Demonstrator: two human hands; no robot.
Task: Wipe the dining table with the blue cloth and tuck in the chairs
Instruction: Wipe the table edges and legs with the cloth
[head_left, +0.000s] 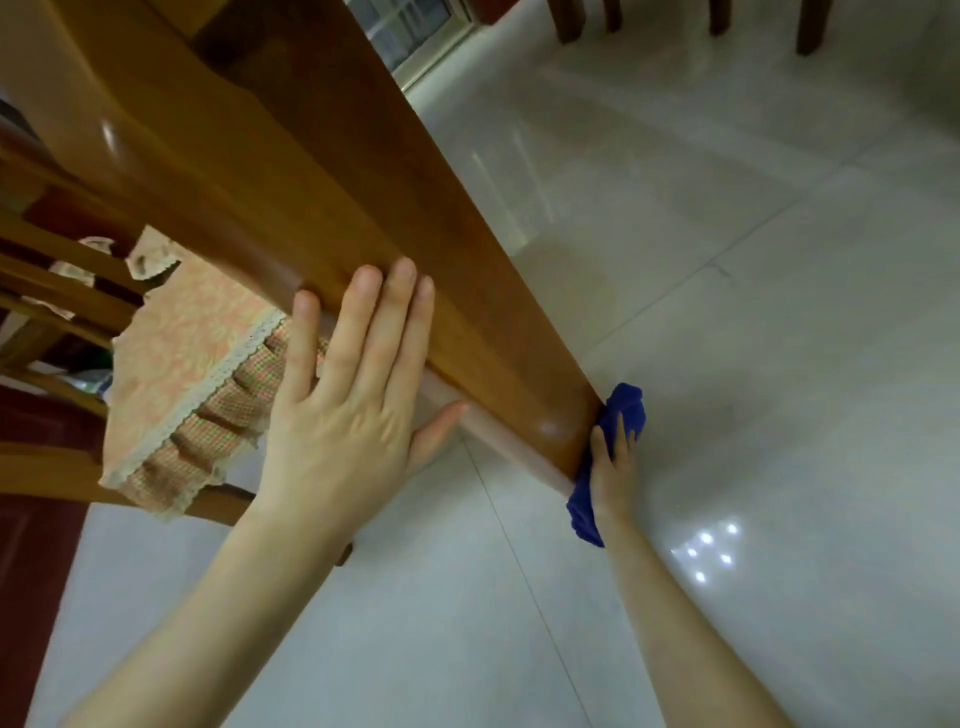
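Basically, head view: right hand (613, 470) presses the bunched blue cloth (623, 410) against the dining table (322, 171) at its near rounded corner. The table edge runs diagonally up-left from there. Left hand (348, 395), fingers spread flat, braces that edge, holding nothing. Cushioned chair (176, 364) sits beneath, left; tiled floor (727, 260) alongside is clear.

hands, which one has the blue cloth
The right hand, pressing the blue cloth against the table corner. The left hand holds nothing; it lies flat and open on the table edge.
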